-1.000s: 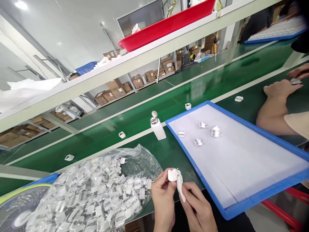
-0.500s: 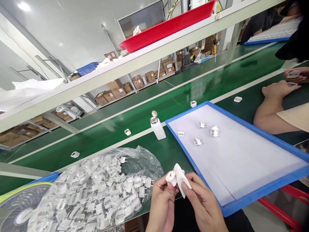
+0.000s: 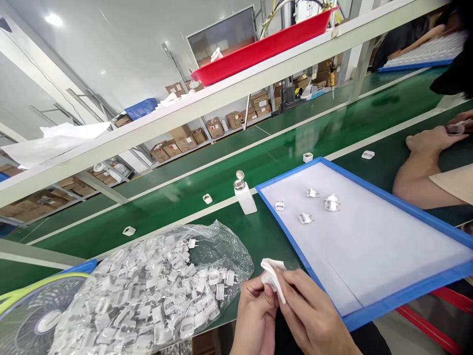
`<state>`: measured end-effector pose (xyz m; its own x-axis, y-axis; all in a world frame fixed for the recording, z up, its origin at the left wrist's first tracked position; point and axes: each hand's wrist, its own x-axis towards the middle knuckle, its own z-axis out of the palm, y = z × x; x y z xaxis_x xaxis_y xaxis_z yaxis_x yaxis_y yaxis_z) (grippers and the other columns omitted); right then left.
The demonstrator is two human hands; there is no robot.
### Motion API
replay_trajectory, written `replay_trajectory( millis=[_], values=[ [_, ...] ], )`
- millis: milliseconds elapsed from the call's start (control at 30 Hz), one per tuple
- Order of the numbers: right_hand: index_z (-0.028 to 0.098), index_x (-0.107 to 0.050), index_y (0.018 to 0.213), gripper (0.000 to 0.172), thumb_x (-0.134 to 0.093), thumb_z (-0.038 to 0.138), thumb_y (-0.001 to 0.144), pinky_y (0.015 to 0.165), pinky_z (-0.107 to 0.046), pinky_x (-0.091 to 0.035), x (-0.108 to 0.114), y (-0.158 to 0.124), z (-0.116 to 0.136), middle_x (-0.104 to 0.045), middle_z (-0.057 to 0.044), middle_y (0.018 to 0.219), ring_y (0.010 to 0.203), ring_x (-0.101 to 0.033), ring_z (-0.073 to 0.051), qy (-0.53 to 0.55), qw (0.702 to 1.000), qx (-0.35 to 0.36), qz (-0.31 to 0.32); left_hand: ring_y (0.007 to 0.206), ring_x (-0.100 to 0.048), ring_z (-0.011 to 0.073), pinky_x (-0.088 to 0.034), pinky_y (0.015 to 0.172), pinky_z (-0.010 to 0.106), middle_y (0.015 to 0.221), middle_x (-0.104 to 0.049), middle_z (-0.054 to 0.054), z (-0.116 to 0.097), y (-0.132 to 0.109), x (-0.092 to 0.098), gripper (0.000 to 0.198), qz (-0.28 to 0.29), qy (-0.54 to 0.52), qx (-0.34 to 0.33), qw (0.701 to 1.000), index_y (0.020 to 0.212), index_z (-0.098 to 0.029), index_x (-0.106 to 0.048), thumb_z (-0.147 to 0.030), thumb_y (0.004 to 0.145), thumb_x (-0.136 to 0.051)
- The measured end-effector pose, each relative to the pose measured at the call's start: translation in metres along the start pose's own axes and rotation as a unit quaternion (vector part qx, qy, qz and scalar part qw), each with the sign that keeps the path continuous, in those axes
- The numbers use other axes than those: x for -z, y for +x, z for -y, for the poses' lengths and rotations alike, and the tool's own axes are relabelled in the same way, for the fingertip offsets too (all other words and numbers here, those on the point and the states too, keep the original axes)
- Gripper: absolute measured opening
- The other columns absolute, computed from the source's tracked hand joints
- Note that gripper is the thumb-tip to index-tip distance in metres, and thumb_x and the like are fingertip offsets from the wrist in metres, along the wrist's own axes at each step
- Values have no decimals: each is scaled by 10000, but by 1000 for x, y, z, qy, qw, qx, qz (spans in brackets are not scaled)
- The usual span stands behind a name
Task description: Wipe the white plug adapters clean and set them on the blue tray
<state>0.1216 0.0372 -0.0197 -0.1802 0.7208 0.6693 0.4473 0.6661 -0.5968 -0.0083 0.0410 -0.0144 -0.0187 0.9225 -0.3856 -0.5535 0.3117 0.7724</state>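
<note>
My left hand [image 3: 254, 313] is closed around a small white plug housing that the cloth now mostly hides. A folded white cloth [image 3: 274, 272] is pinched in my right hand [image 3: 314, 310] and pressed against the housing. Both hands meet at the bench's near edge, between a clear plastic bag [image 3: 225, 234] full of white plug housings [image 3: 148, 291] and a blue-rimmed tray [image 3: 284, 229]. Several white plug pieces [image 3: 306, 218] lie on the tray's white surface.
A white pump bottle [image 3: 245, 197] stands behind the bag, its lid raised. Single housings [image 3: 207, 198] sit along the green belt [image 3: 166, 197]. A fan [image 3: 48, 315] is at lower left, a red tray [image 3: 266, 47] on the overhead shelf. A co-worker's arm [image 3: 417, 167] rests at right.
My right hand has brought the cloth over the housing, which showed plainly before and is now covered. The view has shifted slightly; the co-worker's hands have moved a little to the right.
</note>
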Motion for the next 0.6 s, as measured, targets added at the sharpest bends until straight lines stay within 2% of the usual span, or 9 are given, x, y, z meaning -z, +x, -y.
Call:
replay_trajectory(
  millis=[100,167,267,367,467,533,600],
  values=[
    [67,-251,1611,684,-494,56,972,716,-349,-562,-9,-7,2,-636,-149,973,804,-594,-224,-46,998,51,-9,758,-657,179,-517,714,259,784,-736,55,-1,0,-2,291,-72,3,19,997,765,-165,-794,-299,562,-954],
    [94,-283,1608,641,-456,78,991,713,-337,-558,-16,-13,6,-628,-134,958,795,-594,-218,-23,999,38,-24,677,-609,139,-491,652,228,723,-704,26,-5,-1,-8,264,-90,16,9,996,713,-165,-772,-297,567,-948],
    [225,-398,1569,567,-403,87,1019,779,-297,-548,-26,-20,17,-595,-101,1012,854,-607,-191,74,994,-71,-48,587,-510,89,-438,572,188,618,-618,-12,-6,0,-15,267,-54,60,-30,996,640,-140,-743,-318,600,-938],
    [315,-546,1451,466,-422,139,1038,783,-255,-524,-30,-21,28,-577,-61,1007,869,-614,-170,154,968,-178,-91,592,-526,93,-433,554,178,672,-664,9,3,5,-14,282,-39,81,-71,993,799,-139,-801,-361,664,-909],
    [304,-703,1221,303,-453,269,1054,697,-230,-489,-26,-14,32,-583,-46,962,817,-611,-164,221,931,-272,-104,744,-648,158,-515,676,214,898,-766,72,14,10,-7,377,-45,90,-131,986,995,-175,-818,-394,697,-890],
    [272,-745,1081,298,-463,360,1051,679,-233,-475,-21,-8,32,-593,-54,965,796,-602,-166,261,905,-319,-104,856,-684,199,-538,775,242,988,-777,85,19,12,-5,380,-29,100,-159,982,1035,-192,-815,-395,720,-877],
    [256,-754,1012,322,-482,427,1036,678,-237,-467,-17,-5,31,-595,-56,963,776,-589,-166,282,888,-348,-106,883,-691,213,-542,803,255,991,-779,86,20,12,-4,363,-11,110,-160,981,1041,-191,-814,-397,746,-858]
  ],
)
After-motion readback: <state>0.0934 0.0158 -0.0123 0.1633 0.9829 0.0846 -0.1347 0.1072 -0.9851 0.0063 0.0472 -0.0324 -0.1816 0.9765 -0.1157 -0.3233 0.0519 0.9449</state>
